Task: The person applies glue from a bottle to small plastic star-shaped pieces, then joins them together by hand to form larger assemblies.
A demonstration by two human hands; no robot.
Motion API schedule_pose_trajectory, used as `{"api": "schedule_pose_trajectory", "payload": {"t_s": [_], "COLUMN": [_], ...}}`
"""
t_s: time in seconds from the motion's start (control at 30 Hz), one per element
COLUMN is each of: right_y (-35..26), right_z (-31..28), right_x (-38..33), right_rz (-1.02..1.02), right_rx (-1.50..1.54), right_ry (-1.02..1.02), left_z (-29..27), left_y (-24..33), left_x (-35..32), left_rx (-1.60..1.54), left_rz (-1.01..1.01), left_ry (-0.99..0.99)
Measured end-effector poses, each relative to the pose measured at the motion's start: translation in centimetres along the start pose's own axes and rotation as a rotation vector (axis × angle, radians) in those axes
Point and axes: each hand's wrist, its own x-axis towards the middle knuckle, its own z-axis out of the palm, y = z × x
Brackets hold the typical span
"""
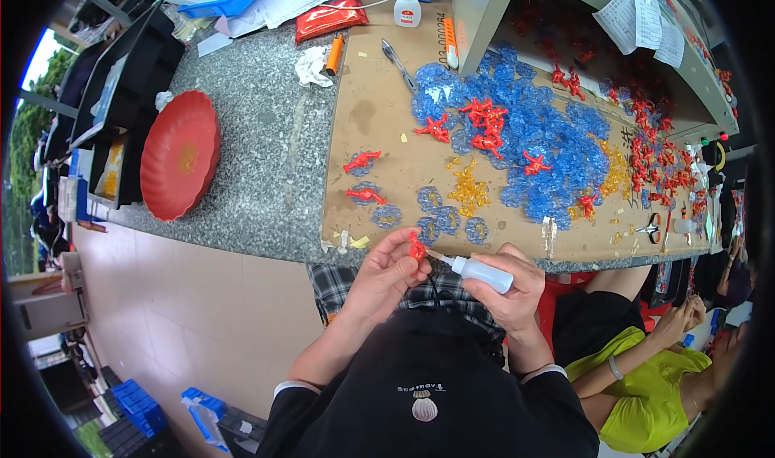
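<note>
My left hand (389, 271) pinches a small red plastic figure (416, 246) just off the table's front edge. In my right hand (515, 279) is a white squeeze bottle (484, 274) with a thin nozzle, tilted so its tip points at the figure; whether they touch I cannot tell. On the cardboard just beyond lie several clear blue discs (440, 216). Two more red figures (365, 195) rest on blue discs to the left. A small heap of orange pieces (468, 190) sits beside the discs.
A large pile of blue discs (557, 135) with red figures spreads under a grey shelf (492, 14). A red scalloped bowl (179, 155) stands at the left. Farther back are a glue bottle (408, 8) and a pen (399, 64). At the right are scissors (651, 229) and a seated person (646, 377).
</note>
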Motion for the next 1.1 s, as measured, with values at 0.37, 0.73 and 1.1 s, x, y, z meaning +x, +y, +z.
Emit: {"api": "schedule_pose_trajectory", "payload": {"t_s": [0.37,0.73,1.1], "right_y": [0.7,3.5,0.1], "right_z": [1.3,6.4,8.8], "right_x": [3.5,10.3,5.3], "right_rz": [0.251,0.263,-0.19], "right_rx": [0.269,-0.052,-0.624], "right_ry": [0.034,-0.237,-0.252], "left_z": [-1.3,-3.3,-4.3], "left_y": [0.6,1.7,2.6], "left_x": [-1.0,-3.0,-3.6], "left_rx": [-0.076,-0.115,-0.152], "left_rz": [0.06,0.09,0.19], "left_ry": [-0.029,0.008,0.037]}}
